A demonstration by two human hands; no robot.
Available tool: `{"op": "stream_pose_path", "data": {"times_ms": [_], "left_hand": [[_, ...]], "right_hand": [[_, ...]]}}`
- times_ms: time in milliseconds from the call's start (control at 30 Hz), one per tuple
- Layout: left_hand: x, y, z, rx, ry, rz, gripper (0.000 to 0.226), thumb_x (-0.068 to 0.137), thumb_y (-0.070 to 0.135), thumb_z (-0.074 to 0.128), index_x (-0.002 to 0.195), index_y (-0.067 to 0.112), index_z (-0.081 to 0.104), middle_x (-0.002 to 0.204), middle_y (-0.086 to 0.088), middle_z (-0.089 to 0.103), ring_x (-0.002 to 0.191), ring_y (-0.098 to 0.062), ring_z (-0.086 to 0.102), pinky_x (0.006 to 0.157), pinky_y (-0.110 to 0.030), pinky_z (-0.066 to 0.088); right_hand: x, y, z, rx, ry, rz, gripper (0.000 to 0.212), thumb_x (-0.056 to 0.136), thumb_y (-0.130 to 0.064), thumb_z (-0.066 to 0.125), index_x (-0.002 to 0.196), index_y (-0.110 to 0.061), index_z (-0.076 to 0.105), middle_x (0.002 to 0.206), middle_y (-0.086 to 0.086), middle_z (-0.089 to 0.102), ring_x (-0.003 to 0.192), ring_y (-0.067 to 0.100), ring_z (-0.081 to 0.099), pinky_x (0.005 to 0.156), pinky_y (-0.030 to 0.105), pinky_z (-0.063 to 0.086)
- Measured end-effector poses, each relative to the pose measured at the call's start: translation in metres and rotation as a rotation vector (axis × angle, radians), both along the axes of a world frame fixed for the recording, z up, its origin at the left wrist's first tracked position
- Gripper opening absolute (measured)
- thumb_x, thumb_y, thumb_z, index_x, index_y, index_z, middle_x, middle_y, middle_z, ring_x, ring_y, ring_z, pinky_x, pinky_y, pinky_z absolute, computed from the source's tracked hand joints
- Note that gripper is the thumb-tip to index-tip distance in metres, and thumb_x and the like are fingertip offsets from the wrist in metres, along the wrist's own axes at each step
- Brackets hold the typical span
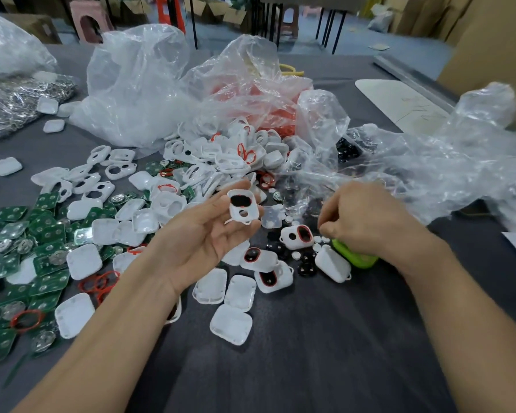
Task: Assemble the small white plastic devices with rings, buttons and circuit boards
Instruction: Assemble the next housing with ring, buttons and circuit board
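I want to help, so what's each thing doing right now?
left hand: holds the white housing
white housing: raised, black button fitted
right hand: fingers curled over small white buttons, grip hidden
clear plastic bag: open, crumpled
red-ringed housing: lying on the table

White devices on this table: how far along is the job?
Looks done: three ringed shells lie near the front. In hand: the left hand holds a white shell with its black button in; the right hand picks among small white buttons. Left: heaps of empty shells and green circuit boards.
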State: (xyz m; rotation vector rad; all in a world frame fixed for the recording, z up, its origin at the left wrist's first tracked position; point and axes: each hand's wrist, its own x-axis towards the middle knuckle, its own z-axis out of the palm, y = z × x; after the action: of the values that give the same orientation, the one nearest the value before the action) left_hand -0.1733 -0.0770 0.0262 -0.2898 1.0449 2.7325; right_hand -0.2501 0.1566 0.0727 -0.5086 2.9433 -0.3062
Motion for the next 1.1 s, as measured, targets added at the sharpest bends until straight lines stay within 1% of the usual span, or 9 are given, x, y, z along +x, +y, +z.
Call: {"op": "stream_pose_path", "data": {"times_ms": [100,300,533,600,667,767,833,1000,1100], "left_hand": [[0.001,0.000,0.000,-0.011,0.007,0.003,0.037,0.093,0.012,0.056,0.127,0.007,0.068,0.136,-0.020,0.065,0.110,-0.032,0.071,0.075,-0.034,0.064],[0.003,-0.001,0.001,-0.014,0.032,-0.024,0.032,0.092,0.013,0.058,0.117,0.009,0.077,0.131,-0.018,0.068,0.109,-0.032,0.072,0.075,-0.035,0.064],[0.003,-0.001,0.002,-0.032,0.043,-0.040,0.030,0.093,0.013,0.058,0.113,0.011,0.080,0.131,-0.018,0.069,0.108,-0.031,0.073,0.076,-0.035,0.063],[0.002,-0.002,0.000,-0.016,0.045,-0.036,0.031,0.094,0.012,0.057,0.117,0.009,0.078,0.132,-0.019,0.068,0.109,-0.031,0.073,0.078,-0.036,0.063],[0.000,-0.003,-0.001,-0.002,0.050,-0.030,0.034,0.096,0.010,0.055,0.126,0.007,0.071,0.133,-0.019,0.067,0.110,-0.032,0.072,0.081,-0.038,0.063],[-0.001,-0.003,-0.003,-0.011,0.077,-0.022,0.039,0.096,0.008,0.054,0.135,0.006,0.060,0.128,-0.017,0.070,0.108,-0.031,0.073,0.085,-0.039,0.063],[-0.002,-0.003,-0.004,-0.014,0.090,-0.016,0.038,0.095,0.007,0.055,0.132,0.007,0.062,0.126,-0.016,0.071,0.107,-0.030,0.074,0.085,-0.039,0.062],[-0.005,-0.010,-0.006,-0.018,0.095,0.016,0.033,0.093,0.006,0.057,0.122,0.011,0.073,0.133,-0.019,0.067,0.108,-0.029,0.073,0.093,-0.039,0.061],[-0.007,-0.009,-0.005,-0.046,0.092,0.029,0.031,0.091,0.005,0.059,0.113,0.014,0.079,0.132,-0.018,0.069,0.106,-0.028,0.074,0.087,-0.038,0.063]], "right_hand": [[0.002,-0.009,-0.012,0.179,0.068,0.016,0.005,0.084,-0.025,0.077,0.088,-0.022,0.080,0.086,0.000,0.075,0.082,0.020,0.070,0.077,0.036,0.061],[0.001,-0.023,-0.023,0.215,0.129,0.005,0.010,0.085,-0.011,0.071,0.090,-0.019,0.075,0.081,0.005,0.071,0.077,0.024,0.066,0.073,0.035,0.060],[-0.003,-0.017,-0.012,0.111,-0.009,0.014,0.013,0.088,-0.018,0.073,0.077,-0.024,0.073,0.077,-0.004,0.071,0.078,0.017,0.069,0.074,0.034,0.059],[-0.002,-0.015,-0.008,-0.117,0.029,-0.038,0.017,0.088,-0.022,0.075,0.074,-0.027,0.069,0.074,-0.010,0.069,0.073,0.010,0.067,0.068,0.029,0.052],[0.002,-0.020,-0.005,-0.496,-0.007,-0.074,0.017,0.087,-0.017,0.076,0.073,-0.024,0.068,0.069,-0.007,0.073,0.063,0.010,0.070,0.062,0.026,0.051],[0.011,-0.044,-0.004,-1.009,-0.299,-0.043,0.017,0.083,-0.007,0.076,0.073,-0.018,0.068,0.076,0.008,0.077,0.063,0.027,0.074,0.056,0.030,0.053],[0.014,-0.060,-0.011,-1.246,-0.454,-0.044,0.020,0.082,0.002,0.077,0.073,-0.015,0.070,0.082,0.019,0.077,0.063,0.026,0.072,0.055,0.027,0.053],[0.013,-0.070,-0.026,-1.459,-0.472,-0.082,0.030,0.076,0.012,0.078,0.083,-0.017,0.082,0.086,0.014,0.078,0.069,0.017,0.072,0.061,0.023,0.055],[0.014,-0.067,-0.029,-1.565,-0.534,-0.006,0.024,0.068,0.005,0.081,0.085,-0.012,0.083,0.086,0.013,0.079,0.074,0.018,0.075,0.069,0.022,0.057]]}}
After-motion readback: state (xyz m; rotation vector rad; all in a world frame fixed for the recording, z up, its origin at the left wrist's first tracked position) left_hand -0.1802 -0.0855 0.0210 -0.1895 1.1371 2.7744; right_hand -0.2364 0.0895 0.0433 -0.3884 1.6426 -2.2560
